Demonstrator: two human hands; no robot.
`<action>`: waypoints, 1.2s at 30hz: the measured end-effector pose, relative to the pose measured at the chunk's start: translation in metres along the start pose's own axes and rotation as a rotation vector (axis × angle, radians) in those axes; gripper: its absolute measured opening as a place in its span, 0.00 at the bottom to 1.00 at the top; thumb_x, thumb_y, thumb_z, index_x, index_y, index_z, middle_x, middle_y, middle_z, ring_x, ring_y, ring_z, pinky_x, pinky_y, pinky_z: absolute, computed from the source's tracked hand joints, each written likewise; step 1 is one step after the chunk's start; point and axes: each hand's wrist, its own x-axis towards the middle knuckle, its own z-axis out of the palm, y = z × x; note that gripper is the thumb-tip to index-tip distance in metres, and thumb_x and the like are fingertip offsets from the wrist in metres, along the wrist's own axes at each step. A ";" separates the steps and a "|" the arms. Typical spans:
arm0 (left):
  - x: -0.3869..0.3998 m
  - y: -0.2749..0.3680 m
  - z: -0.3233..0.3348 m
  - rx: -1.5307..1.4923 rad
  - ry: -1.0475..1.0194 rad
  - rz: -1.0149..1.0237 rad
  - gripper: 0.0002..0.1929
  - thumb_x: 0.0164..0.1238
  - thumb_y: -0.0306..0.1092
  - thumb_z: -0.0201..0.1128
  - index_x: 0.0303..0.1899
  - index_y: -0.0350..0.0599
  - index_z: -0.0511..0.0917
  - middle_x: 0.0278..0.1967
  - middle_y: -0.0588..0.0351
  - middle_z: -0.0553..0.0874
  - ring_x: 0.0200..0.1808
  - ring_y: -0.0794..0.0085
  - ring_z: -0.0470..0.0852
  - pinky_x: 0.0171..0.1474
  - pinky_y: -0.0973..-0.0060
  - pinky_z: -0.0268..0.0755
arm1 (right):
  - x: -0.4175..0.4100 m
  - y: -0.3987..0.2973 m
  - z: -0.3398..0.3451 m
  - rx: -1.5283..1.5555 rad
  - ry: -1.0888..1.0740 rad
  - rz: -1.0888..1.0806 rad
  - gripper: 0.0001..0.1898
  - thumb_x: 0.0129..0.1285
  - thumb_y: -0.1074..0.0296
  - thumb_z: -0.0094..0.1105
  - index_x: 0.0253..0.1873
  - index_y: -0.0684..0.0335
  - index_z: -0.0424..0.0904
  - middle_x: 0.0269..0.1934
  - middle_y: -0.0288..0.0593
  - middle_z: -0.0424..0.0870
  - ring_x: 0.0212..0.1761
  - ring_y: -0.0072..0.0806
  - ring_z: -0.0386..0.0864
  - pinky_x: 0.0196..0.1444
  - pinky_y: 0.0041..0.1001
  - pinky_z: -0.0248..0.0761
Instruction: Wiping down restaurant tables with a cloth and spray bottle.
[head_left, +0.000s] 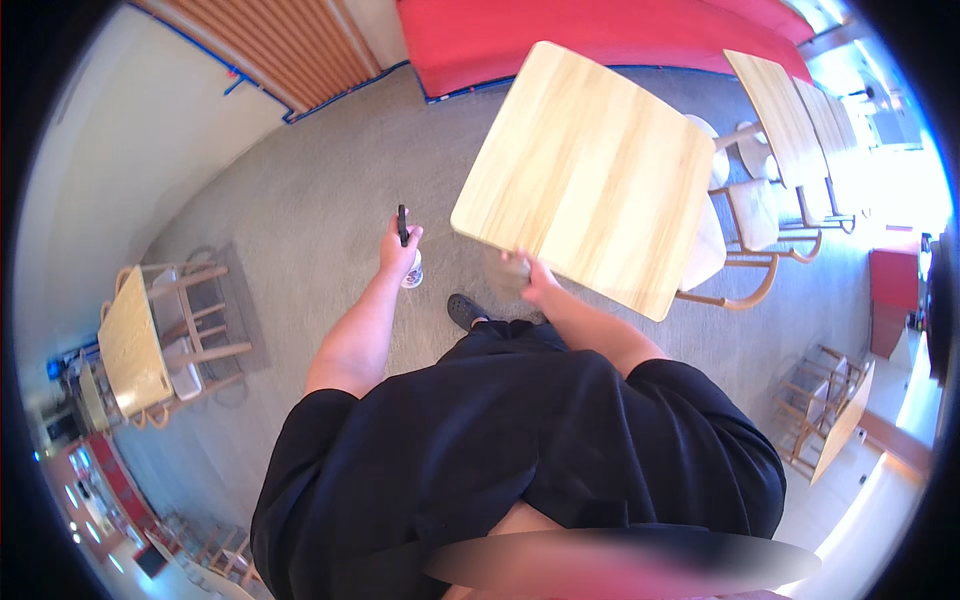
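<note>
My left hand (399, 244) is closed round what looks like a spray bottle. Its black head (403, 225) shows above the fingers, and a white printed body (412, 271) below them. At the near edge of a square light-wood table (592, 172), my right hand (531, 279) grips a grey-brown cloth (507, 273), blurred. Whether the cloth touches the table edge cannot be told.
A red bench base (570, 37) stands beyond the table. Padded wooden chairs (752, 214) and more tables (780, 112) line the right. Another table (133, 341) with chairs is at left. My dark clog (465, 310) rests on the grey floor.
</note>
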 end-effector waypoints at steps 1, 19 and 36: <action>0.006 0.002 0.003 -0.027 -0.025 0.025 0.28 0.67 0.41 0.68 0.65 0.50 0.69 0.43 0.51 0.90 0.46 0.60 0.88 0.51 0.64 0.77 | -0.017 0.005 -0.021 -0.103 -0.077 0.034 0.18 0.71 0.53 0.57 0.56 0.61 0.78 0.53 0.47 0.85 0.57 0.41 0.81 0.64 0.44 0.71; -0.063 -0.002 0.067 -0.316 -0.238 -0.238 0.26 0.60 0.36 0.73 0.60 0.52 0.77 0.36 0.63 0.82 0.40 0.77 0.80 0.46 0.73 0.73 | -0.185 -0.202 -0.209 -0.348 0.642 -0.583 0.30 0.71 0.54 0.59 0.70 0.59 0.59 0.61 0.51 0.75 0.58 0.48 0.80 0.49 0.51 0.81; -0.150 0.011 0.101 -0.397 0.156 -0.349 0.26 0.61 0.31 0.71 0.61 0.50 0.73 0.35 0.62 0.81 0.36 0.76 0.78 0.42 0.73 0.72 | -0.138 -0.335 -0.186 -0.728 0.339 -0.303 0.29 0.72 0.57 0.59 0.68 0.67 0.59 0.58 0.52 0.77 0.54 0.46 0.82 0.52 0.49 0.80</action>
